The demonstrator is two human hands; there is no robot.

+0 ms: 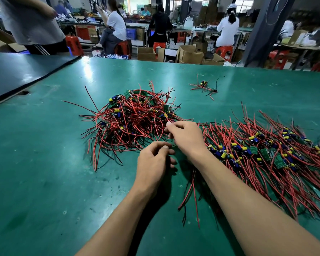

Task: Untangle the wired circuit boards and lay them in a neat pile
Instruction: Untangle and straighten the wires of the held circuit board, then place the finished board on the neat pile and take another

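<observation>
A tangled heap of small circuit boards [131, 117] with red and black wires lies in the middle of the green table [44, 172]. To the right, a laid-out pile of boards [262, 150] spreads with its wires running roughly parallel. My right hand [185, 135] is at the heap's right edge, its fingertips pinching red wires. My left hand [153, 159] sits just below the heap with its fingers curled; whether it holds a wire is hidden. A few loose wires [190, 191] trail between my forearms.
A small separate clump of wired boards [204, 86] lies farther back on the table. A dark mat [17, 71] covers the far left. Beyond the table's far edge, people sit on red stools at benches, among cardboard boxes [189, 55].
</observation>
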